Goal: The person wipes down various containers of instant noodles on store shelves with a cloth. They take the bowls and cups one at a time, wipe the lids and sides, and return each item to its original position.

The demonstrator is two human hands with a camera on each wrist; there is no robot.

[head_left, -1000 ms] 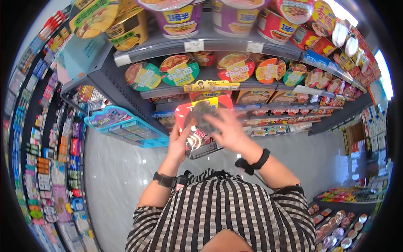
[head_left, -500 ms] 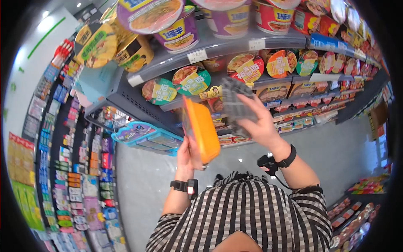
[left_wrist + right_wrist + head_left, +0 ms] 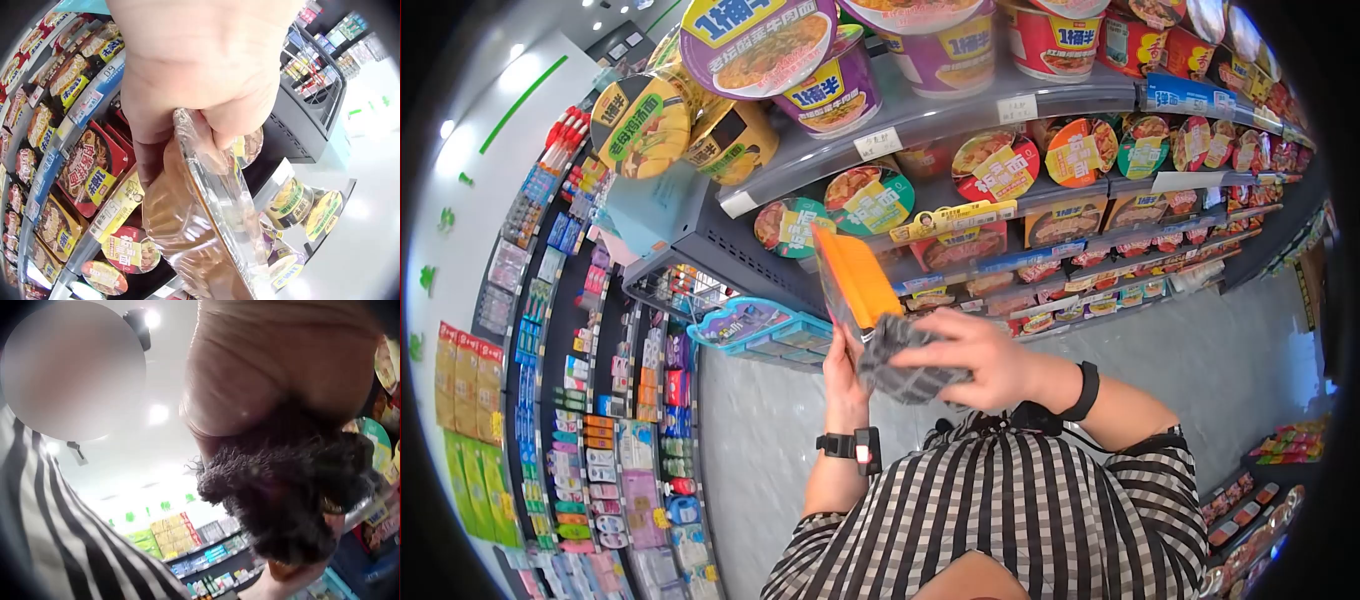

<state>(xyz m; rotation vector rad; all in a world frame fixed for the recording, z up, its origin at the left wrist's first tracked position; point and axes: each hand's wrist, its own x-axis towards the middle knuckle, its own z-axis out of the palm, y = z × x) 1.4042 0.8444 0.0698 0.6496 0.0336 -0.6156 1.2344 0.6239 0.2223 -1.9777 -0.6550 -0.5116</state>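
Note:
My left hand point(image 3: 843, 362) grips the lower end of an orange-bottomed instant-noodle tray point(image 3: 855, 280), held upright and edge-on before the shelves. In the left wrist view the fingers point(image 3: 206, 106) curl round the tray's clear-wrapped rim point(image 3: 212, 212). My right hand point(image 3: 975, 358) holds a dark grey cloth point(image 3: 900, 362) bunched against the tray's lower end, beside the left hand. The right wrist view shows the cloth point(image 3: 294, 494) bulging under the hand point(image 3: 275, 369).
Shelves of noodle bowls point(image 3: 870, 200) and big tubs point(image 3: 760, 45) rise in front. A blue plastic basket point(image 3: 760, 325) hangs at the shelf end on the left. Racks of small packets point(image 3: 600, 400) line the left aisle. Grey floor point(image 3: 1200, 370) lies to the right.
The right hand has come down with the cloth from up by the shelves to the tray's lower end. The left hand kept the tray upright, orange underside showing.

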